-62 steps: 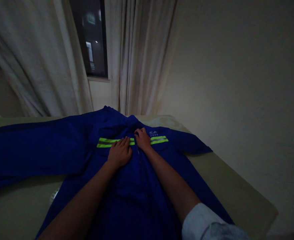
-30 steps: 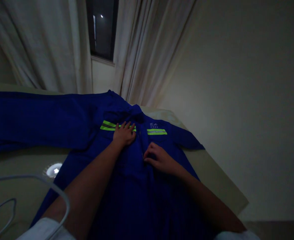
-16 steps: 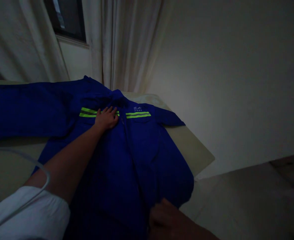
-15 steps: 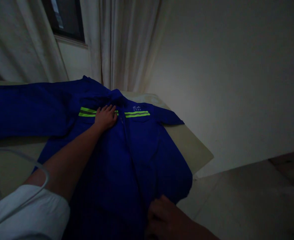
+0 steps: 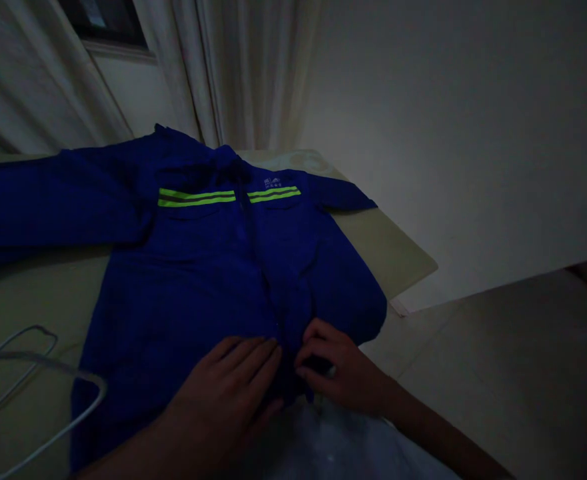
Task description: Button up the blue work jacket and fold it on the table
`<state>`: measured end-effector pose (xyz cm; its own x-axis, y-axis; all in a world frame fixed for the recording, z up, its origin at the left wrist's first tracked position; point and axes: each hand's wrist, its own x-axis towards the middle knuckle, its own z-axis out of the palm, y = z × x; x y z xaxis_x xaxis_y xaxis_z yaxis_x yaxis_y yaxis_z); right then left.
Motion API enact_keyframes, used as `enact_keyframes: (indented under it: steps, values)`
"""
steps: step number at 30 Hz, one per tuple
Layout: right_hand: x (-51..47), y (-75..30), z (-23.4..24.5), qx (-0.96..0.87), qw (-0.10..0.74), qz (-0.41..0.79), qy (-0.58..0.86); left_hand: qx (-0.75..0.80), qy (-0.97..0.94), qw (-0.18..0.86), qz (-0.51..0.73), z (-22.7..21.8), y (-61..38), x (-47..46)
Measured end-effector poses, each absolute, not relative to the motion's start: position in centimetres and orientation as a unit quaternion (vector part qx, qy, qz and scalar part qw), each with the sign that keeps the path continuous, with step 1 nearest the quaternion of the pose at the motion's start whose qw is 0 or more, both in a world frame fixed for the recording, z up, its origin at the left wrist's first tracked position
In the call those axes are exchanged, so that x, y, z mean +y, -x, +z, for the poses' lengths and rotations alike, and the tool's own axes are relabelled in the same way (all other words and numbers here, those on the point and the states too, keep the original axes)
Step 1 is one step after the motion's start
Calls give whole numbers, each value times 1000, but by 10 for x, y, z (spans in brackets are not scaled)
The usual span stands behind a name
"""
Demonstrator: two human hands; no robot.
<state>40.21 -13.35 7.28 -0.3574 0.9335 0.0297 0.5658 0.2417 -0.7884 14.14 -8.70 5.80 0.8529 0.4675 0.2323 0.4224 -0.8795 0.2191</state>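
**Head cam:** only one view here, and it's pretty dim, tbh.

**Jacket:** a blue work jacket (image 5: 198, 280) lies spread out face up on the table (image 5: 383, 253), with the collar up by the far edge. Two lime reflective stripes (image 5: 196, 197) run across the chest, and there's a small pale logo (image 5: 273, 181) on the wearer's left side.

**Left hand:** the left hand (image 5: 218, 400) sits open on the lower front, fingers loosely spread and pointing at the front opening. No real grip that I can see.

**Right hand:** the right hand (image 5: 338, 363) is curled narrow at the front edge, just across the opening from the left. Might be pinching the cloth, but it's too dark to be sure.

**Lie of it:** the long axis runs from the far-edge collar down to the hem, right under both hands, with the opening running along it. Neither hand is clearly nearer to the opening; the right one is nearer the table's right edge.

**Sleeves:** one long sleeve (image 5: 48, 207) runs off to the left past the frame, and the other shows only as a short stub (image 5: 346, 195) toward the right edge.

**Around it:** a white wire hanger (image 5: 33, 358) lies near the left edge, and a pale curtain (image 5: 253, 67) hangs behind the far edge.
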Motion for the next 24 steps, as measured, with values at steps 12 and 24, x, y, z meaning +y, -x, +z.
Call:
enact_keyframes:
  steps: [12, 24]
  values:
    - [-149, -401, 69, -788, 210, 312, 488, 272, -956, 73, 82, 25, -141, -90]
    - [-152, -401, 65, -742, 283, 342, 502, 226, -901, 344, 138, -12, -142, -173]
